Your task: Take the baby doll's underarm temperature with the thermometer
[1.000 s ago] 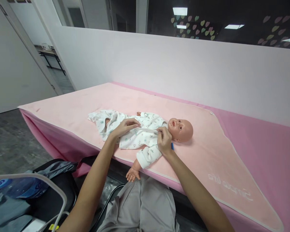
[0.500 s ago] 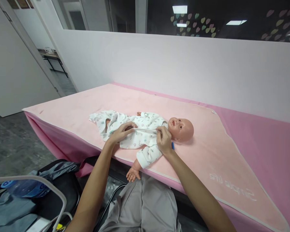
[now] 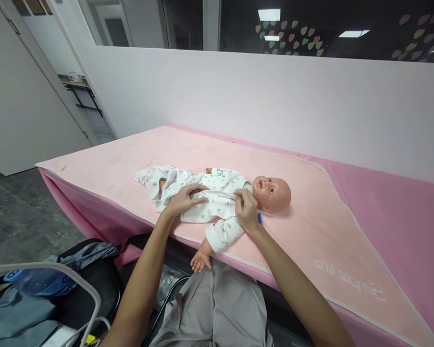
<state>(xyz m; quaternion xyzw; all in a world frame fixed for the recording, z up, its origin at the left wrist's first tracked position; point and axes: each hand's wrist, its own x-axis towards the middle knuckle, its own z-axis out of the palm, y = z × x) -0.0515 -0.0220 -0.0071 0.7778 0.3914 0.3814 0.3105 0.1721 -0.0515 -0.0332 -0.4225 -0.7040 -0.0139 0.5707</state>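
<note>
A baby doll [image 3: 274, 193] lies on its back, head to the right, dressed in a white patterned baby romper [image 3: 200, 212]. My left hand [image 3: 183, 200] rests on the romper's middle, thumb spread apart from the fingers. Near the doll's neck, my right hand [image 3: 246, 209] pinches the front edge of the romper between thumb and fingers. One sleeved doll arm [image 3: 222, 234] hangs over the table's near edge, its hand palm up. Beside my right wrist a small blue object [image 3: 259, 219] shows, partly hidden.
Under the doll is a light pink mat [image 3: 130, 149] over a darker pink cloth [image 3: 401, 207]. A white wall [image 3: 238, 101] stands behind the table. At lower left, a black chair [image 3: 97, 282] holds clothes and a plastic bottle [image 3: 45, 282], with a pale curved tube [image 3: 83, 282] in front.
The thumb and fingers of my left hand have parted and let go of the romper's edge. My right hand keeps its pinch near the neck. The doll stays in place.
</note>
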